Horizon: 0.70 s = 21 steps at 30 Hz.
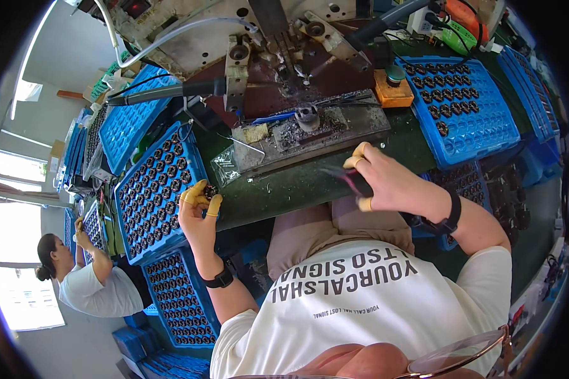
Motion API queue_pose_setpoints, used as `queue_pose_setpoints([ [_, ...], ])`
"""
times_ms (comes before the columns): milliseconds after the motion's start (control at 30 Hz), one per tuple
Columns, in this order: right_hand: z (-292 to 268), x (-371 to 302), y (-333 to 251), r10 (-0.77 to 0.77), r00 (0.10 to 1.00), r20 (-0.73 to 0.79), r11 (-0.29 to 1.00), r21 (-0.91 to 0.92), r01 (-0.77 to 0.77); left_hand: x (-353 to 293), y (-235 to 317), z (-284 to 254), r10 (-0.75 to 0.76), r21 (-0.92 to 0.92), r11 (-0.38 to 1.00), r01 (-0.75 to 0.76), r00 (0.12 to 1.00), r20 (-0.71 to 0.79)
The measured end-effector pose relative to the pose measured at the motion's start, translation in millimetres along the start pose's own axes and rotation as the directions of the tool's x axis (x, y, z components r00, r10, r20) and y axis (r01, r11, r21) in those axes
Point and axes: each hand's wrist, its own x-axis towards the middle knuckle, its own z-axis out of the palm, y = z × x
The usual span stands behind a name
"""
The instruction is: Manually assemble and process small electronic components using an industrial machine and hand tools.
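Observation:
Yellow covers sit on several fingertips of both hands. My left hand [198,215] pinches a small dark round part [210,190] between thumb and fingers, beside the right edge of a blue tray [195,150] full of similar black parts. My right hand [389,180] is closed around a small hand tool with dark red handles [358,184]. That tool is smeared by motion, so its exact kind cannot be made out; its tip points left, in front of the metal block [367,129]. On the block stands a round grey metal holder [308,118].
A machine with metal arms [237,69] rises behind the block. An orange box with a green button [393,88] stands right of it, beside a partly filled blue tray [487,136]. A hex key [250,146] lies on the block. Another person [98,284] works at far left.

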Motion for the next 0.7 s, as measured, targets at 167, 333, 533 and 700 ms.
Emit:
queue_pose_setpoints([
  [167,-8,14,-49,0.0,0.992,-0.124,0.595,0.797,0.1,0,0,2,0.022,0.01,1.0,-0.022,1.0,0.001],
  [333,-2,47,-66,0.077,0.978,-0.195,0.157,0.971,0.181,0,-1,3,0.016,-0.004,1.0,-0.016,1.0,-0.007],
  [533,13,58,-69,0.119,0.952,-0.283,0.131,0.955,0.267,0,0,1,0.016,0.01,1.0,-0.017,1.0,0.006],
  [700,14,62,-74,0.159,0.932,-0.327,0.121,0.943,0.31,0,1,2,0.027,0.014,1.0,-0.027,1.0,-0.002],
])
